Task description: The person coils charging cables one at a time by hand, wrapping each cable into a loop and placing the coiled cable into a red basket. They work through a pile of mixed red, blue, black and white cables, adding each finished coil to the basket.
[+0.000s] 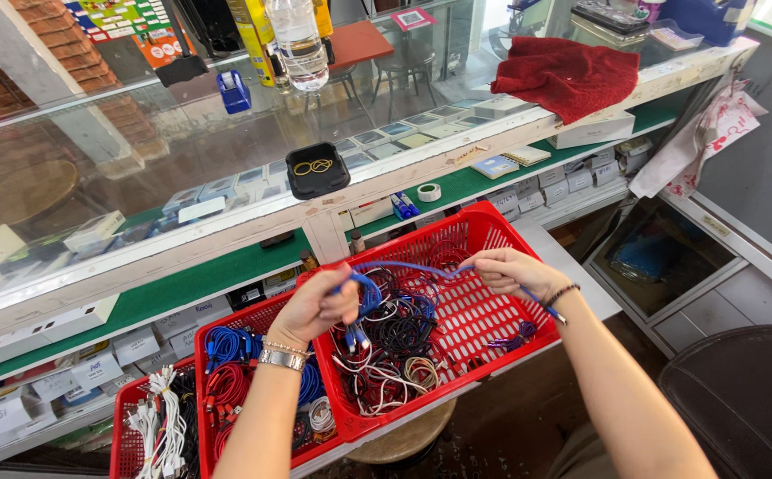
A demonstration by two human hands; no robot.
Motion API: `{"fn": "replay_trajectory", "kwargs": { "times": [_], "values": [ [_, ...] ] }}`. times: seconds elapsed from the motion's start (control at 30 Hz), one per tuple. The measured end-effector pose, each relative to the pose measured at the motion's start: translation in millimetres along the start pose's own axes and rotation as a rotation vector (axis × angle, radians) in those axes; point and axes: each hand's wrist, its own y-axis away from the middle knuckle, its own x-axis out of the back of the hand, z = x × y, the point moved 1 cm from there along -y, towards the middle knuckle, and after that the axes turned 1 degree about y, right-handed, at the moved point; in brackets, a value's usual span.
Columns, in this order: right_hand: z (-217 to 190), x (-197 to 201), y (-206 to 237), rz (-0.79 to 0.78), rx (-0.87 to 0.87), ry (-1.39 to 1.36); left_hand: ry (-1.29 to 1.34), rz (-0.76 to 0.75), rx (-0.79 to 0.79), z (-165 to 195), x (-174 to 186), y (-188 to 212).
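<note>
A blue cable [404, 267] is stretched between my two hands above a red plastic basket [492, 226]. My left hand [315, 306] grips its bundled end, with the plugs hanging below the fingers. My right hand [512, 270] pinches the other end, which runs on past my wrist. Inside the basket lies a tangle of black, white, blue and red cables [390, 355], plus a small purple cable [515, 337] at the right.
A second red basket [204, 417] with coiled blue, red and white cables sits at the left. Behind stands a glass display counter [137, 168] with a small black tray [317, 168], a water bottle [298, 40] and a red cloth [568, 73]. A black chair [745, 399] is at the lower right.
</note>
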Motion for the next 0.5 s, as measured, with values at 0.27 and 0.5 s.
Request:
{"fn": "replay_trajectory", "kwargs": {
  "times": [0.27,0.5],
  "values": [
    [66,-157,-14,0.156,0.351,0.741,-0.100,0.592,-0.370,-1,-22,-67],
    [-16,-147,-13,0.087,0.136,0.926,-1.138,0.546,0.304,-9,-16,-43]
  ]
}}
